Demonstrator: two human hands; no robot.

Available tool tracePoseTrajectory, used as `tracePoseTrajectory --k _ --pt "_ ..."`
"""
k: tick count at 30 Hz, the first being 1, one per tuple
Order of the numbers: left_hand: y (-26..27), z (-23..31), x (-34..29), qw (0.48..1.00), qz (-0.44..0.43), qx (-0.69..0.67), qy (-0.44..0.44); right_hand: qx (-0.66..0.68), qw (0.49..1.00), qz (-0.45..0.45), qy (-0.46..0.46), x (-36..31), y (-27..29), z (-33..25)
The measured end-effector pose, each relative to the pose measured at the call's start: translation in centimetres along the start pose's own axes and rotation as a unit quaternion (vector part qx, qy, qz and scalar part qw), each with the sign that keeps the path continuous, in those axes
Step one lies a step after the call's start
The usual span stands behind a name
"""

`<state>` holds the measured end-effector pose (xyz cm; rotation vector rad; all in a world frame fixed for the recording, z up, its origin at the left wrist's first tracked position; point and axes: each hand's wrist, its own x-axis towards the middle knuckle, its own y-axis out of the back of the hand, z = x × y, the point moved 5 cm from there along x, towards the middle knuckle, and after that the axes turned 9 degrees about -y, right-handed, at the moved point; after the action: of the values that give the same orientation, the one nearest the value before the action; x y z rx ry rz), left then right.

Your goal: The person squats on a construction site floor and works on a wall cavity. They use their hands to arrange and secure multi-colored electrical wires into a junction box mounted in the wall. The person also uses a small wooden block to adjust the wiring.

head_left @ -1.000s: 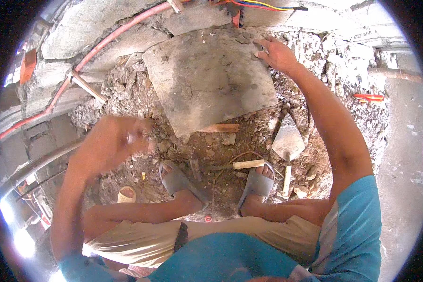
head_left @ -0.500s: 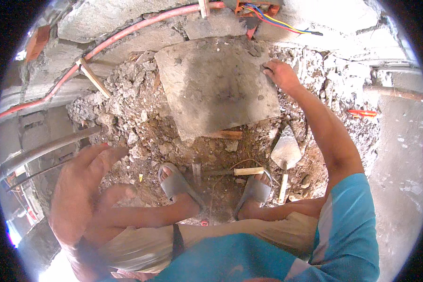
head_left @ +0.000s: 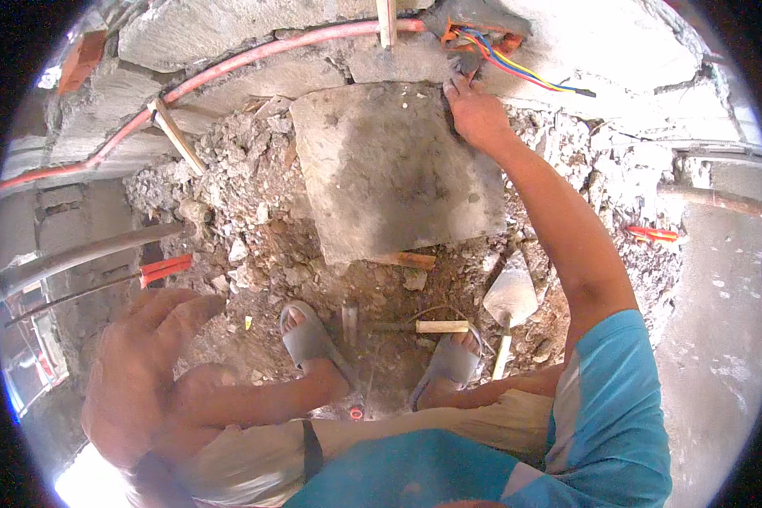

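My right hand [head_left: 480, 116] reaches to the wall just under an orange electrical box [head_left: 510, 42]. Its fingers are bent together at a small dark grey lump [head_left: 462, 65] that looks like mortar, against the wall. Below lies a flat, rough grey board [head_left: 398, 178] with a dark damp patch, tilted on the rubble. My left hand [head_left: 148, 364] is at the lower left over my knee, slightly blurred. Its fingers curve loosely with the thumb apart, and nothing shows in it. A trowel [head_left: 511, 298] with a mortar-coated blade and pale handle lies right of my right foot.
Coloured wires [head_left: 533, 72] stick out of the box. A pink conduit [head_left: 254, 56] runs along the block wall, with wooden sticks [head_left: 178, 138] against it. A hammer-like tool with a pale handle [head_left: 442, 327] lies between my sandalled feet. Broken rubble [head_left: 262, 220] surrounds the board.
My right hand has moved up and left from the board's right edge to the wall below the box. My left hand stays low at the left. The view has shifted slightly.
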<state>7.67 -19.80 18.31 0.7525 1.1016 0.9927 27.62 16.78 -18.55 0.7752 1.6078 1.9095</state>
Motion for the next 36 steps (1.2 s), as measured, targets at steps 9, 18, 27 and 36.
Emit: tracePoseTrajectory --k 9,18,27,36 --pt "-1.0 0.7 -1.3 0.996 -0.038 -0.014 0.081 0.01 0.993 0.12 0.012 -0.3 1.4 -1.5" --pt "-1.1 0.9 -2.0 0.998 -0.037 -0.01 0.057 0.083 0.996 -0.026 -0.022 0.3 0.0 -1.3" --pt "-1.0 1.0 -1.6 0.992 -0.087 -0.018 0.086 0.086 0.994 -0.011 -0.063 1.6 -3.3 0.0" --pt "-0.6 2.0 -1.1 1.0 -0.007 0.011 -0.012 0.137 0.986 -0.095 -0.02 -0.9 -0.5 0.8"
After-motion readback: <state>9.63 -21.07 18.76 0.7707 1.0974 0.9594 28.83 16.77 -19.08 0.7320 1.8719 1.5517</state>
